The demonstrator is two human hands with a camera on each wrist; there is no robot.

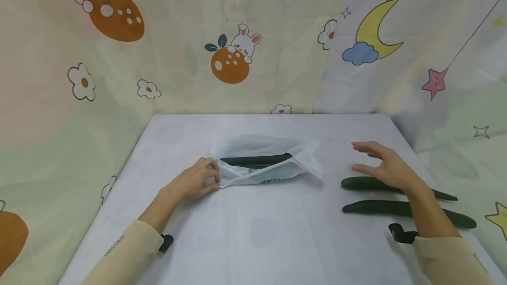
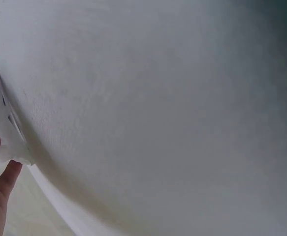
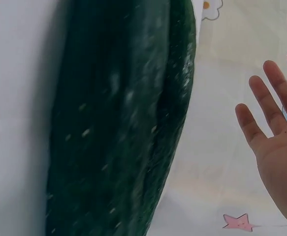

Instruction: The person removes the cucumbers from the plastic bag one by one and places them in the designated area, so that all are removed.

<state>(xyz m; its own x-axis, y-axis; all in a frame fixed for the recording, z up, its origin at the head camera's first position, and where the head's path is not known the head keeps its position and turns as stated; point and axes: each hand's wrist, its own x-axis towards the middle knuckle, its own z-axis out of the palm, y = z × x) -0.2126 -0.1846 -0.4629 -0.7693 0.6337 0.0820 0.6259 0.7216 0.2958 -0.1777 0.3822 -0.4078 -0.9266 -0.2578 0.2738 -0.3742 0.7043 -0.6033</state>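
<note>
A thin white plastic bag (image 1: 257,144) with green print lies mid-table, a dark green cucumber (image 1: 255,161) showing through its opening. At the bag's left end, my left hand (image 1: 198,179) grips the plastic edge between thumb and curled fingers. The left wrist view catches only these fingers (image 2: 5,179) on the white plastic (image 2: 10,142). On the right, my right hand (image 1: 382,166) hovers with fingers spread, holding nothing. Beneath that hand and forearm lie two long cucumbers, a farther one (image 1: 364,183) and a nearer one (image 1: 374,207), both partly covered by the arm.
A white cloth covers the table (image 1: 261,232). Behind and beside it hang pale curtains (image 1: 293,56) printed with rabbits, flowers, a moon and stars. Dark wrist camera mounts (image 1: 402,233) stick out from both sleeves.
</note>
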